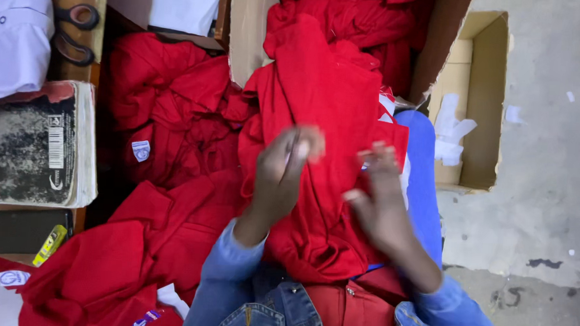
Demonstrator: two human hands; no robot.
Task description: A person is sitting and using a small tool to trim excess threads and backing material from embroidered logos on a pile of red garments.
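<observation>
A red garment lies draped over my lap, running up towards a cardboard box. My left hand is raised over the cloth with thumb and fingers pinched together, seemingly on something thin that is too blurred to name. My right hand hovers beside it, fingers spread and blurred, resting against the red cloth near a blue fabric edge. Both arms wear blue denim sleeves.
More red garments with small badges lie piled at the left. A thick worn book, black scissors, a dark phone and a yellow marker sit on a wooden surface. Open cardboard box stands on grey concrete floor.
</observation>
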